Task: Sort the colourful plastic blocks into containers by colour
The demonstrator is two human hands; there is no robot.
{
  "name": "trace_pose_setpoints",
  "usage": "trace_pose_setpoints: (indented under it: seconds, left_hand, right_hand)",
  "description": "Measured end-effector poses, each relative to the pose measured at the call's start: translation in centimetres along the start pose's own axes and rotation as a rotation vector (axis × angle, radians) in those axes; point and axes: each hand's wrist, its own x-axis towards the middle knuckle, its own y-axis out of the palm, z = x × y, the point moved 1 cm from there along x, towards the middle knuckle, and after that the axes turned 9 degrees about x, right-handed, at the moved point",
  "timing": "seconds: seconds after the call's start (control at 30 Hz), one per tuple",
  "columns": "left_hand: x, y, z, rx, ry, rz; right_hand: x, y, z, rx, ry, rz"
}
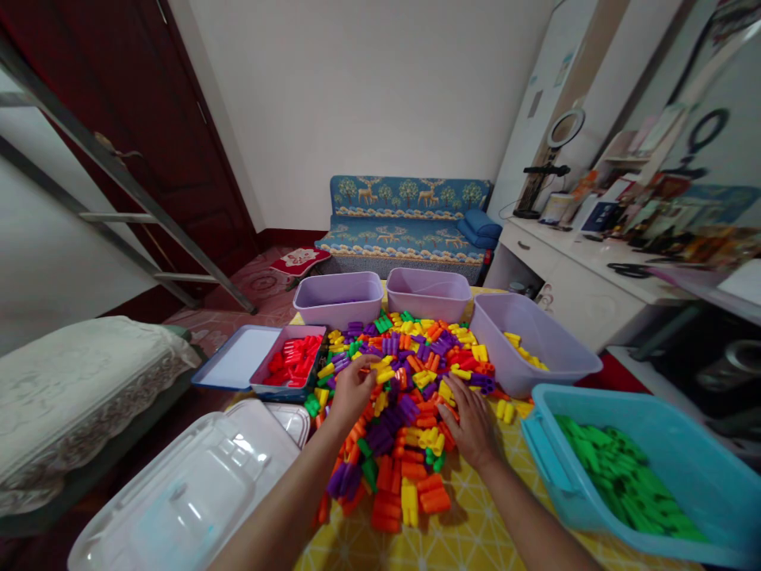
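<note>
A heap of plastic toy building blocks (389,424) in purple, orange, yellow, green and red spreads over the table. At the heap's left middle, my left hand (353,388) has its fingers bent together at a yellow block (384,370), which it seems to pinch. My right hand (472,422) lies over the heap's right side, palm down with fingers apart. Its fingertips are beside another yellow block (445,392), and nothing shows in its grip.
Purple bins (338,287) line the far edge; the right-hand bin (532,325) holds yellow blocks. A blue tub (550,460) of green blocks stands at right. At left are a box of red blocks (291,361) and a clear lid (196,484).
</note>
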Motion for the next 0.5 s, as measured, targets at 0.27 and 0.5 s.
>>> trace_pose_setpoints:
  seconds: [0.27,0.5]
  left_hand:
    - [-0.1,0.1,0.9,-0.213,-0.017,-0.024]
    - [-2.9,-0.7,0.4,0.465,0.165,0.263]
  right_hand:
    - [0.1,-0.1,0.1,0.005,-0.011,-0.006]
    - [0.0,0.0,0.2,0.017,-0.006,-0.018]
